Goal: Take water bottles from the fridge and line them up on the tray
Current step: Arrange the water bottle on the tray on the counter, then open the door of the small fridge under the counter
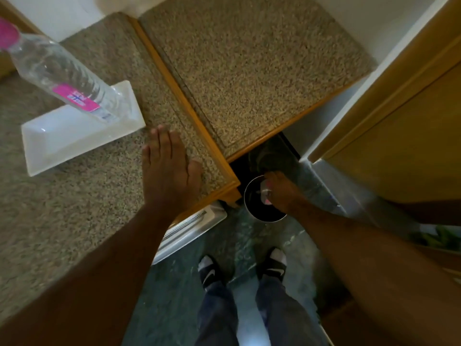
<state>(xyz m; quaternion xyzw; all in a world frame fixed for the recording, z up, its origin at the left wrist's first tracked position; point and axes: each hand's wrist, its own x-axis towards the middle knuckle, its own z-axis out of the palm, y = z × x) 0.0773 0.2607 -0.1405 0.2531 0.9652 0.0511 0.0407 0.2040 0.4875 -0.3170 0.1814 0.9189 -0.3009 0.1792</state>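
Note:
A clear water bottle with a pink cap and a pink label stands at the far end of a white rectangular tray on the speckled countertop at the left. My left hand lies flat on the counter just right of the tray, holding nothing. My right hand hangs lower, in the gap beyond the counter's corner, closed on a second clear bottle with pink on it. That bottle is blurred and mostly hidden by my fingers.
A round dark bin with a metal rim stands on the green floor right under my right hand. A second speckled counter runs behind it. A wooden door or panel stands at the right. A white drawer front sits below the counter edge.

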